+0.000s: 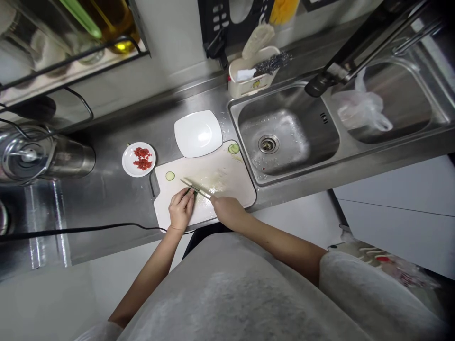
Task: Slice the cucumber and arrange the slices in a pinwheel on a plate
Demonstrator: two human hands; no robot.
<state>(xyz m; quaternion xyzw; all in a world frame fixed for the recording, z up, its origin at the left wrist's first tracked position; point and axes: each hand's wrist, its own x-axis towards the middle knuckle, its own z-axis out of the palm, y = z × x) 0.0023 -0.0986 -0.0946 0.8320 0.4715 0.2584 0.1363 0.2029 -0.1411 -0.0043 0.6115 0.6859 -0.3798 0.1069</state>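
A pale cutting board [227, 177] lies on the steel counter by the sink. My left hand [181, 209] presses curled fingers on a small green cucumber piece [191, 191] near the board's front left. My right hand [227, 210] grips a knife [195, 188], its blade reaching left over the cucumber piece next to my left fingertips. One cucumber slice [170, 175] lies at the board's left edge. More cucumber slices [233, 148] sit at the board's far right corner.
A white square plate [198, 133] stands behind the board. A small round dish [138, 159] with chopped red bits is at its left. A double sink [284, 137] lies to the right, a metal pot [42, 156] far left, a black cable [88, 229] along the counter front.
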